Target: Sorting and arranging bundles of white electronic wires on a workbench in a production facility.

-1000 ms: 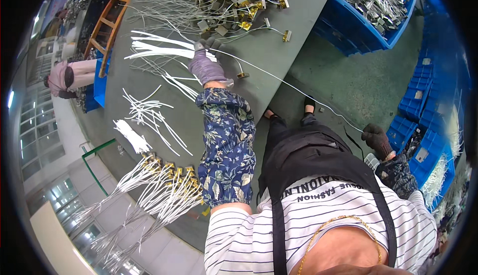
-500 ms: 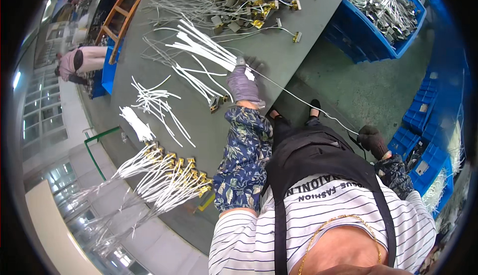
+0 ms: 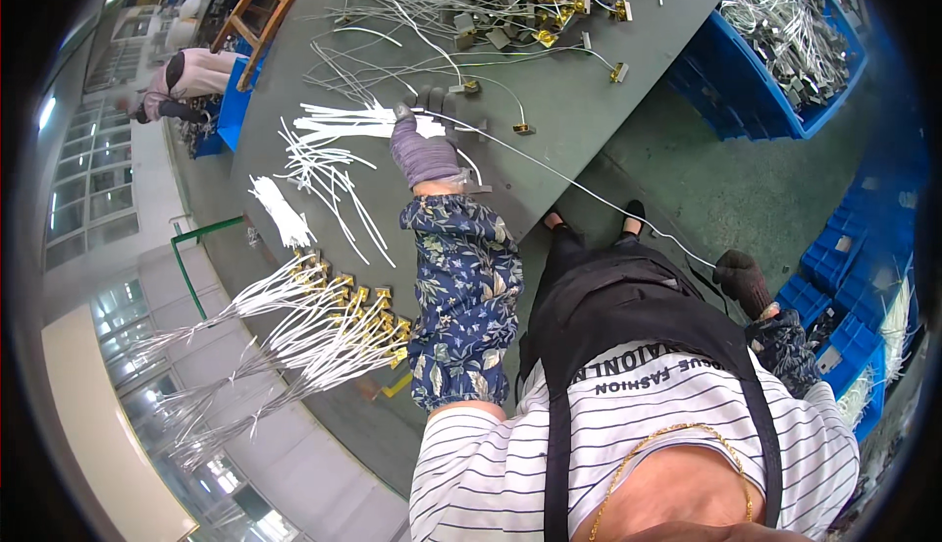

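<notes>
My left hand (image 3: 427,150), in a purple-grey glove, is closed on a bundle of thin white tubes (image 3: 339,122) above the grey table. A long white wire (image 3: 589,194) runs from beside this hand, over the table edge, to my right hand (image 3: 743,282). In its dark brown glove, that hand is closed on the wire's end, low at the right and off the table. Thin wires with small metal clips (image 3: 523,129) lie just beyond my left hand. Nearer the table's left side are loose white tubes (image 3: 334,184) and a tight bundle of tubes (image 3: 280,213).
Piled clips and wires (image 3: 540,12) cover the table's far part. Gold-clipped wire bundles (image 3: 334,331) hang over its left edge. A blue crate (image 3: 706,76) of wired parts stands at right, with stacked blue crates (image 3: 844,248) nearer. Another person (image 3: 186,81) bends at far left.
My left hand has moved left with the tubes, which now point more sideways. The clipped wires formerly left of it lie differently, beyond it. My right hand has barely moved.
</notes>
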`<act>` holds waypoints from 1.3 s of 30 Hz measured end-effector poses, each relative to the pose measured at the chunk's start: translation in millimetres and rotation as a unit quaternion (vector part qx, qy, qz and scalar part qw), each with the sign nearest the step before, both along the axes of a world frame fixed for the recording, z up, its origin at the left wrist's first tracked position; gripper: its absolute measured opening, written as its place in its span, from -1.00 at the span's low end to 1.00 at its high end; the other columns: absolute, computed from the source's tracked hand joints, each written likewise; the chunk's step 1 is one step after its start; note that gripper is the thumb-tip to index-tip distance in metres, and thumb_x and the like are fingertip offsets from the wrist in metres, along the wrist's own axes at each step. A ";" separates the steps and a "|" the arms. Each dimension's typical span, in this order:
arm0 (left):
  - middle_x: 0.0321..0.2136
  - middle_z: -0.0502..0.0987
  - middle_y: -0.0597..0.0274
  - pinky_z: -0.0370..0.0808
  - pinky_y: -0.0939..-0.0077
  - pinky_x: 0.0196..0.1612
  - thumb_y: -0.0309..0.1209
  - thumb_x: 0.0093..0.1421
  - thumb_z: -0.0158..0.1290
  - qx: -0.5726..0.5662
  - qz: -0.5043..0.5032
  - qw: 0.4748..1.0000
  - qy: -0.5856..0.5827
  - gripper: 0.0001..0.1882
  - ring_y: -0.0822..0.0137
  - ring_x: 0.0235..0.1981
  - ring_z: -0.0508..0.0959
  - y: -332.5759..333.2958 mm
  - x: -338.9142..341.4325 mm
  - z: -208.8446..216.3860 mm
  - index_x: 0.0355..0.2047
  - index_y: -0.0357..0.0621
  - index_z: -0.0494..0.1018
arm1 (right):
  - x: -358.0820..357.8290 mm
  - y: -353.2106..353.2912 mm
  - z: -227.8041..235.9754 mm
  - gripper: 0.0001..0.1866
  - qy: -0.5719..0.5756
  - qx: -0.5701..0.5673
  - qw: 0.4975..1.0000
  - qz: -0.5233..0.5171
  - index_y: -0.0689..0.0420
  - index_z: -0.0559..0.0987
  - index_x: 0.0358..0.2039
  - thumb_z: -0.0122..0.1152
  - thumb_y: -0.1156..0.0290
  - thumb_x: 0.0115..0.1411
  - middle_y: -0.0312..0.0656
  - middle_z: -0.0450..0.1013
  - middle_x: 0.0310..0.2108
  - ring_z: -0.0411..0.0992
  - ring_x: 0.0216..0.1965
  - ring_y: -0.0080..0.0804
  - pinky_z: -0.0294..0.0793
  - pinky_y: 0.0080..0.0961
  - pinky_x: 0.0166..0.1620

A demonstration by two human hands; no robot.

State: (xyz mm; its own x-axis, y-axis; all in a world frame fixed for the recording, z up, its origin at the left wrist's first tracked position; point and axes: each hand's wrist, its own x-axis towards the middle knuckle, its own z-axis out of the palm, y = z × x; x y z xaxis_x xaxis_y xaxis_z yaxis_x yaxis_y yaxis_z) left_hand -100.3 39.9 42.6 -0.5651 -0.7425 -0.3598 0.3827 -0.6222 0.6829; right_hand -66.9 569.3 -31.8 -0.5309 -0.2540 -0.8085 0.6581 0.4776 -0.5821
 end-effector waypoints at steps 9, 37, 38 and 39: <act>-0.55 0.51 0.30 0.44 0.61 -0.61 -0.28 0.21 0.08 -0.149 -0.132 0.965 -0.173 -0.77 0.44 -0.64 0.48 24.3 10.6 -7.3 -0.34 -0.21 0.46 | -4.2 -16.0 14.6 -0.95 0.027 -0.025 0.999 0.006 0.14 0.52 -0.51 0.21 0.48 -0.03 -0.36 0.35 -0.68 0.24 -0.70 -0.63 0.17 -0.61 -0.63; -0.45 0.52 0.16 0.56 0.35 -0.39 -0.19 0.20 0.11 -0.026 -0.088 0.990 -0.111 -0.66 0.23 -0.45 0.56 30.1 77.2 -10.5 -0.28 -0.28 0.44 | -57.5 -325.1 34.0 -0.76 -0.037 -0.201 0.973 0.102 0.17 0.52 -0.22 0.20 0.39 0.09 -0.28 0.43 -0.43 0.40 -0.41 -0.55 0.41 -0.56 -0.41; -0.44 0.51 0.16 0.55 0.34 -0.40 -0.17 0.21 0.10 -0.028 -0.103 0.986 -0.125 -0.66 0.24 -0.45 0.56 26.1 78.2 -10.1 -0.28 -0.25 0.42 | -56.2 -323.2 39.7 -0.76 -0.036 -0.201 0.974 0.101 0.17 0.52 -0.22 0.20 0.39 0.09 -0.28 0.43 -0.43 0.40 -0.41 -0.55 0.41 -0.56 -0.41; -0.43 0.51 0.16 0.54 0.33 -0.40 -0.16 0.21 0.09 -0.030 -0.117 0.983 -0.140 -0.66 0.25 -0.46 0.55 21.8 80.3 -11.7 -0.29 -0.23 0.41 | -51.5 -319.3 44.1 -0.77 0.058 -0.183 0.976 0.103 0.16 0.53 -0.24 0.17 0.32 0.13 -0.30 0.42 -0.45 0.39 -0.40 -0.57 0.39 -0.58 -0.41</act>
State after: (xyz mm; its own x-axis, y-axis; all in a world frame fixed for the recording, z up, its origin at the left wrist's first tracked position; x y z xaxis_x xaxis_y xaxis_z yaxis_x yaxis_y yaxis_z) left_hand -20.0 61.7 30.9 -0.6073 -0.6285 -0.4859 0.0252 -0.6266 0.7790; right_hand -118.4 250.0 12.2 -0.5207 -0.6260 -0.5805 0.4888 0.3389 -0.8039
